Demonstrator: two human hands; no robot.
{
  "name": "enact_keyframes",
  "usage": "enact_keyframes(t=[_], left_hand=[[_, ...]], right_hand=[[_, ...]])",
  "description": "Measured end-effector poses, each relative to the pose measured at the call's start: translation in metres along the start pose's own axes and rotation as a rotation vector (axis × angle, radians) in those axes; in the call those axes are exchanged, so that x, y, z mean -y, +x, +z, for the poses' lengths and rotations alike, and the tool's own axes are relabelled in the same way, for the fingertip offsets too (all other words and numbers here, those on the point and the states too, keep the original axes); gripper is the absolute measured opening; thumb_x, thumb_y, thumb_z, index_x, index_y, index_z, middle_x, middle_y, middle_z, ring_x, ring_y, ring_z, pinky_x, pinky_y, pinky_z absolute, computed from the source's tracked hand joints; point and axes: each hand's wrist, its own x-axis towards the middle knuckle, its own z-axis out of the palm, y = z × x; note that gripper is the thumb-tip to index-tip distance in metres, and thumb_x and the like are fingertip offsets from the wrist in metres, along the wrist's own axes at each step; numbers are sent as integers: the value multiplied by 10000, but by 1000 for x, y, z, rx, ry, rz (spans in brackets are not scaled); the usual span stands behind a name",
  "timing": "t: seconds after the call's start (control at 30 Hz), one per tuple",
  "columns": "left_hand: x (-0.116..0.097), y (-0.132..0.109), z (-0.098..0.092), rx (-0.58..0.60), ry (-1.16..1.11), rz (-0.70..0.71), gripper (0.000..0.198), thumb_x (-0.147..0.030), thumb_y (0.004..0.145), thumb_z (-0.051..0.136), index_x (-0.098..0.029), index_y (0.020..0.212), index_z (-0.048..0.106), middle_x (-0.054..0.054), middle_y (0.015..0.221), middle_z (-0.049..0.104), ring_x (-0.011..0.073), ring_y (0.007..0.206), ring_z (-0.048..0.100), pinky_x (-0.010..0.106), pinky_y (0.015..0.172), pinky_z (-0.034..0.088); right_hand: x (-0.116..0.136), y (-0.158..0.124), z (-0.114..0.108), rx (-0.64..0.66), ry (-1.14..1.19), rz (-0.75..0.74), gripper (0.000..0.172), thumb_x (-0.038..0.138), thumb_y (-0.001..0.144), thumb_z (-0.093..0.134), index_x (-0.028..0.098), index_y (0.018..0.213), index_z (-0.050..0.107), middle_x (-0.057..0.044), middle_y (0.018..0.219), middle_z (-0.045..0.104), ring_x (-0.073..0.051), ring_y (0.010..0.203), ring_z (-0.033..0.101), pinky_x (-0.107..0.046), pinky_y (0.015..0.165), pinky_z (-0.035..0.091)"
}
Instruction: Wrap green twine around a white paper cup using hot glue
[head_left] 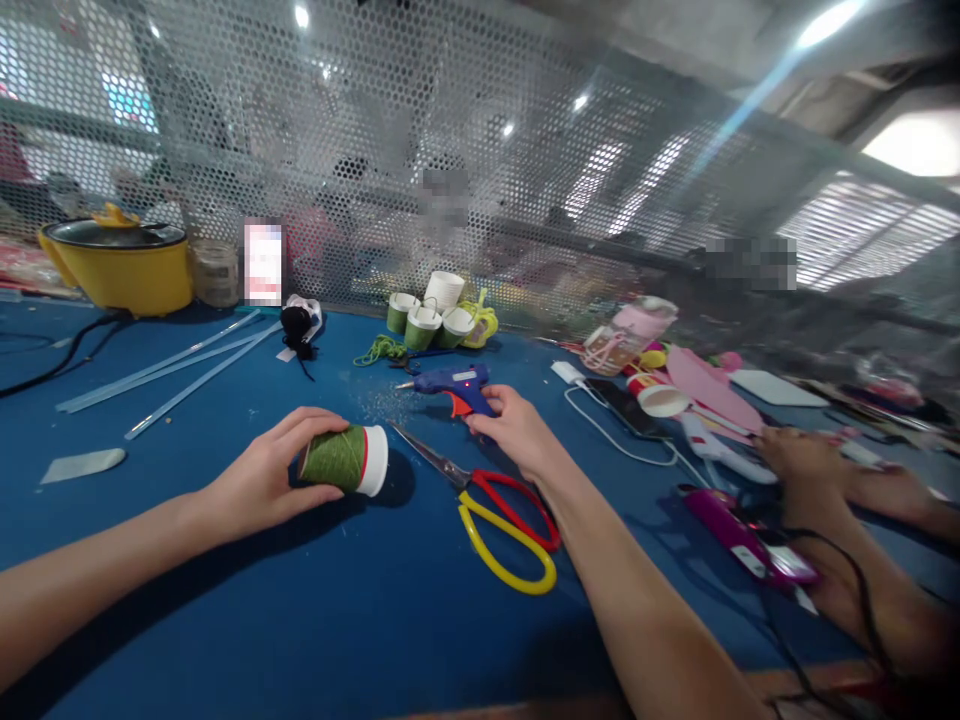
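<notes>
My left hand [289,465] is wrapped round a paper cup [341,460] covered in green yarn, tilted on its side with its white rim to the right. At the middle of the table my right hand [511,428] grips the handle of a blue hot glue gun [454,382] with an orange trigger, its nozzle pointing left. Scissors [480,500] with one red and one yellow handle lie between my hands, blades toward the cup. Behind the glue gun stand several yarn-wrapped cups [424,325] beside a bundle of yellow yarn [482,322].
Glue sticks [180,365] lie at left, near a yellow electric pot [124,265] and a black yarn ball [298,325]. On the right are a phone [626,408] with a white cable, a purple device [746,535] and a co-worker's hands [806,465]. Perforated metal panels [360,150] stand behind the table.
</notes>
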Motion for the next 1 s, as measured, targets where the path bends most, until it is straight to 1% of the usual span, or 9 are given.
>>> enact_keyframes(t=[0.03,0.1,0.17,0.33,0.43,0.6,0.77,0.87,1.0], left_hand=[[1,1,-1,-13,1,-13,448,-317,787,603,-210,1185,427,106,1178,499,244,1091,504,385,930,429],[1,2,-2,-28,-2,-51,459,-333,768,620,-209,1172,443,96,1154,521,241,1057,525,379,912,438],[2,4,-3,-24,-12,-99,473,-356,745,639,-205,1157,461,86,1122,548,240,1019,547,370,886,449],[3,6,-5,27,-111,-222,519,-423,709,651,-189,1141,482,82,1077,585,240,949,583,349,807,483],[4,6,-6,53,-179,-275,533,-432,701,651,-176,1137,483,90,1070,598,235,921,600,346,789,494],[6,6,-7,56,-171,-270,528,-429,699,650,-168,1128,484,94,1058,609,238,906,610,374,786,498],[6,7,-8,49,-154,-261,521,-431,700,650,-172,1122,487,92,1059,615,236,900,615,369,775,506],[5,7,-8,57,-153,-278,526,-434,700,649,-168,1124,488,95,1056,617,239,898,617,363,766,509],[3,8,-10,59,-134,-279,527,-440,700,644,-165,1124,494,97,1055,614,244,905,614,377,784,499]], right_hand=[[5,-7,-5,24,37,-23,195,191,748,558,161,938,523,-31,780,643,-134,648,607,-238,597,464],[14,-22,-14,135,167,-70,162,302,746,596,160,801,540,6,616,591,-124,574,564,-236,567,450],[24,-37,-17,212,240,-78,243,395,741,598,159,721,545,18,550,555,-116,516,527,-245,531,434],[38,-60,-11,351,359,-142,233,331,742,602,153,892,602,-12,681,618,-114,573,564,-232,546,466],[39,-64,-7,361,343,-145,213,321,764,579,159,899,610,-14,715,618,-96,552,554,-208,510,463],[38,-68,-6,361,226,-113,224,381,748,590,158,778,589,22,521,550,-110,456,523,-221,454,457],[39,-72,-6,302,112,-212,223,401,765,571,190,700,601,42,435,508,-120,411,484,-245,458,440],[37,-73,-3,264,77,-264,203,393,757,586,197,768,634,37,485,538,-133,464,497,-245,464,429],[35,-73,-2,267,37,-260,217,392,749,587,189,787,653,27,552,567,-120,478,470,-234,463,421]])
